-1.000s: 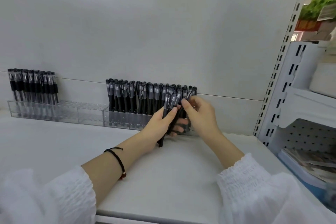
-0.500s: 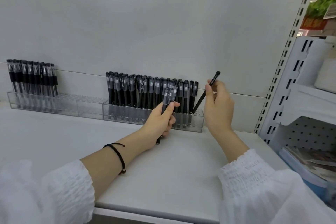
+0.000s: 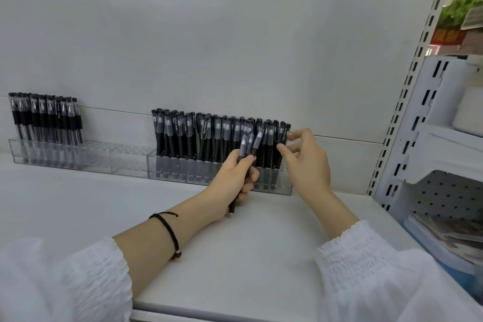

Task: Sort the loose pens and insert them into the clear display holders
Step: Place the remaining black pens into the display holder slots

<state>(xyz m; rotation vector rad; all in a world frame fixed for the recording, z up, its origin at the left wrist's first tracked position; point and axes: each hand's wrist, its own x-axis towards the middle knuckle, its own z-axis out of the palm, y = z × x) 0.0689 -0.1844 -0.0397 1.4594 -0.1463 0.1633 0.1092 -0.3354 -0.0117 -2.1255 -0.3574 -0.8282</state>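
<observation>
Currently mid-insert: your left hand (image 3: pixel 232 178) grips a few loose pens (image 3: pixel 245 145) just ahead of the packed holder (image 3: pixel 285 183), right hand (image 3: pixel 308 165) empty, fingers loose at its end row, so next pinch one and find a free slot.

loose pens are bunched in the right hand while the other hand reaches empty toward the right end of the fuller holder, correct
Not quite: the hands are swapped. The head view shows the loose pens bunched in the left hand, while the right hand reaches empty, fingers spread, toward the right end of the fuller holder.
</observation>
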